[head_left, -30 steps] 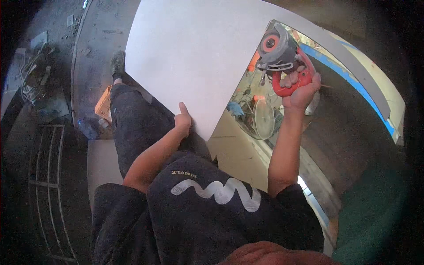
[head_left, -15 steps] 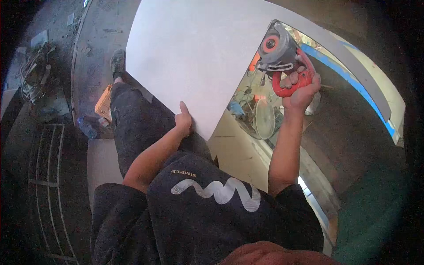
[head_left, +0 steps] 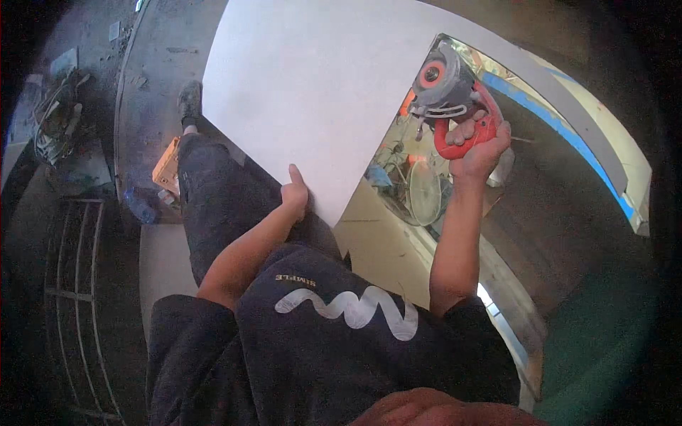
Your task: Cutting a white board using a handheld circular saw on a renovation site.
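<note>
One red-handled power cutter [head_left: 449, 99] sits at the right edge of one large white panel [head_left: 320, 92], the right hand [head_left: 477, 145] clamped on its handle. The left hand [head_left: 294, 195] grips the panel's near edge, well apart. One shoe [head_left: 189, 103] shows beyond the left hand.

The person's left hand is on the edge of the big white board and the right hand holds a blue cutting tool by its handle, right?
Not quite. The cutting tool is red and grey, not blue; the head view shows its red handle in the right hand. The rest holds: the left hand is on the edge of the big white board.
</note>
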